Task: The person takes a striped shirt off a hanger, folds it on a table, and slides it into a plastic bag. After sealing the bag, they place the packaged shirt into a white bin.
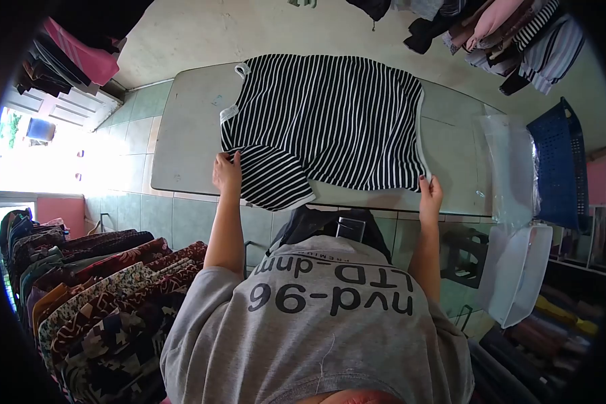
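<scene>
A black-and-white striped shirt with white trim lies spread sideways over the table. Its neckline is at the left and its hem runs down the right side. One short sleeve hangs over the near table edge. My left hand pinches the shirt at the shoulder, beside the sleeve. At the lower right corner of the hem, my right hand grips the fabric between thumb and fingers. The far sleeve is mostly hidden.
Clear plastic bags lie at the table's right end, near a blue basket and a white bin. Racked patterned clothes stand at lower left. More garments hang at upper right. A dark stool is below the table.
</scene>
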The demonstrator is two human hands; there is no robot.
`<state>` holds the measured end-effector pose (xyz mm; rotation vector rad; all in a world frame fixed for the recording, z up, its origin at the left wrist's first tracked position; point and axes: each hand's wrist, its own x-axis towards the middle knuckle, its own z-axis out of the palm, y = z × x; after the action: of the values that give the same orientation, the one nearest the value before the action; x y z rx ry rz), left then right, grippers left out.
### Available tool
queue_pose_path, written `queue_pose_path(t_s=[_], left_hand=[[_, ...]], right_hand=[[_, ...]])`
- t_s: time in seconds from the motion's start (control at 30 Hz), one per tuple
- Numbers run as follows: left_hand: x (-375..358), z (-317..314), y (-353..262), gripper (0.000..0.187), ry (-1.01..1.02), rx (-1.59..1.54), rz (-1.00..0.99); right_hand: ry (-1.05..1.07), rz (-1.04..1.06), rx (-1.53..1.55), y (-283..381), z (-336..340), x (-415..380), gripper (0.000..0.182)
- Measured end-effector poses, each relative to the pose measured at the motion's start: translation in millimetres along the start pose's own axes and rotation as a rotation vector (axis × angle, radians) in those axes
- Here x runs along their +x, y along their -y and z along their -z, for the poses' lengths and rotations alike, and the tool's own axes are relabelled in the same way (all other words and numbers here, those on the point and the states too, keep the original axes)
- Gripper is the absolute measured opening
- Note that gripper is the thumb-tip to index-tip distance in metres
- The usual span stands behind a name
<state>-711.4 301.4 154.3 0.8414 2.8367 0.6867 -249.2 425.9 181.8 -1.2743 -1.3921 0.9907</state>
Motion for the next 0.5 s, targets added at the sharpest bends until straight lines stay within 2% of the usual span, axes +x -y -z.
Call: queue_pose_path(t_s=[0.07,0.13,0.2,0.27,0.3,0.33,0.37,0.4,0.43,0.5], left_hand=[[7,5,-13,0.038,0.057,0.168,0.145],[19,0,-7,0.039,0.046,0.189,0.127],[32,-5,1,0.037,0.134,0.132,0.082],[47,-11,19,0.029,0.140,-0.317,0.096],[59,-12,29,0.025,0.186,-0.695,0.289],[58,12,21,0.037,0.224,-0.888,0.303],[47,42,-5,0.045,0.117,-1.008,0.359],[59,42,10,0.051,0.031,-1.168,0.352],[54,68,-13,0.042,-0.012,-1.163,0.302],[43,116,-64,0.030,-0.103,-1.156,0.139]], right_hand=[[0.052,-0.104,-0.077,2,4,-1,0.024],[0.080,-0.109,-0.100,0,11,3,0.025],[0.108,-0.141,-0.115,3,17,9,0.025],[0.065,-0.177,-0.100,14,29,16,0.023],[0.029,-0.212,-0.086,23,37,22,0.021],[0.013,-0.210,-0.084,39,46,26,0.021],[-0.029,-0.277,0.049,61,57,29,0.018],[-0.069,-0.340,0.181,82,66,34,0.016],[-0.078,-0.338,0.181,99,76,40,0.016],[-0.066,-0.052,0.549,125,92,56,0.018]])
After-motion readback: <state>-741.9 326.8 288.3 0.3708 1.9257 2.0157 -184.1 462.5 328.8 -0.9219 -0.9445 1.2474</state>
